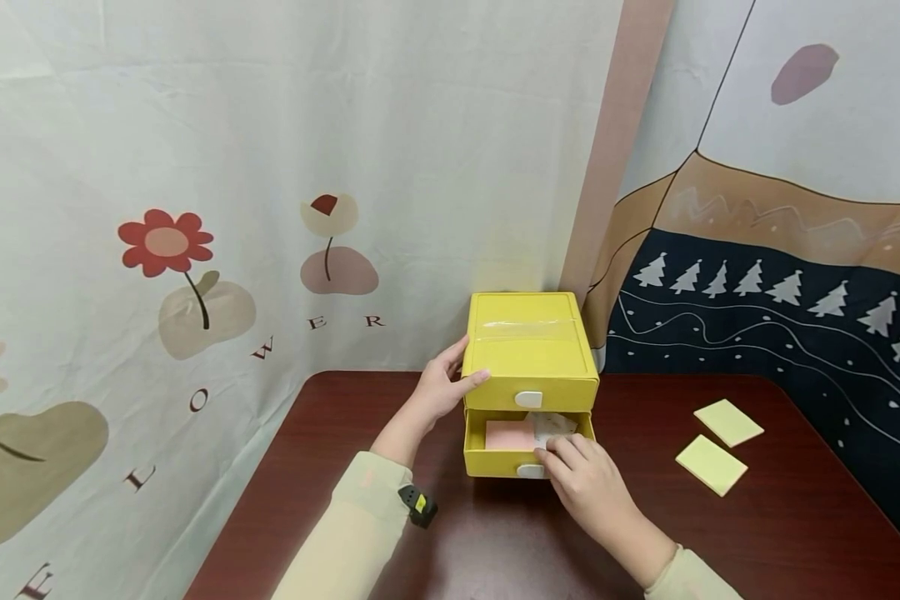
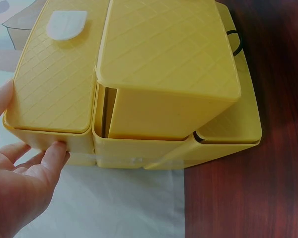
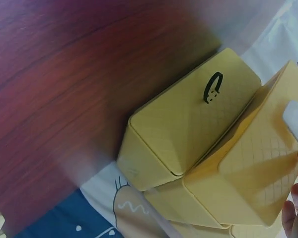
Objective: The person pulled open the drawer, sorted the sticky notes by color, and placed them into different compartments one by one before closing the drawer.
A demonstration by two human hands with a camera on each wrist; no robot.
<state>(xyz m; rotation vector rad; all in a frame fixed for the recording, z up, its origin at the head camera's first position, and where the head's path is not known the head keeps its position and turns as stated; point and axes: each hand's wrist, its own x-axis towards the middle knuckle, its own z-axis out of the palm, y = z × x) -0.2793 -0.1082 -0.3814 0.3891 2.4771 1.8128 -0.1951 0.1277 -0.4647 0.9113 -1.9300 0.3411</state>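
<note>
Yellow plastic three-drawer box [image 1: 531, 350] at the tabletop [image 1: 780, 533]'s back edge, near its middle. Top drawer [image 1: 498, 395] closed, white tab on its front. Middle drawer [image 1: 495, 463] pulled out, same white tab. Bottom drawer [image 3: 181, 121] closed, black loop pull [image 3: 207, 92] on its front. Clear tape strip [image 1: 525, 330] runs across the box's top.

Contents, middle drawer: flat pink paper pad [image 1: 508, 435] toward the left, whitish patterned paper item [image 1: 551, 425] beside it on the right, partly behind my right fingers. Can't read the print.

My left hand [image 1: 441, 388] grips the box at its upper front left corner: thumb over the top edge, fingers against the left side. Forearm comes up from the front, black device [image 1: 418, 506] with a yellow mark at the pale sleeve cuff.

My right hand [image 1: 588, 483] is at the middle drawer's front rim, right of the tab. Fingers bent, tips at the rim; can't tell whether they pinch the front wall, the paper item or nothing. Forearm angles in from the front right.

Two pale yellow square paper pads [image 1: 711, 465] lie toward the tabletop's right edge, just beside each other.
</note>
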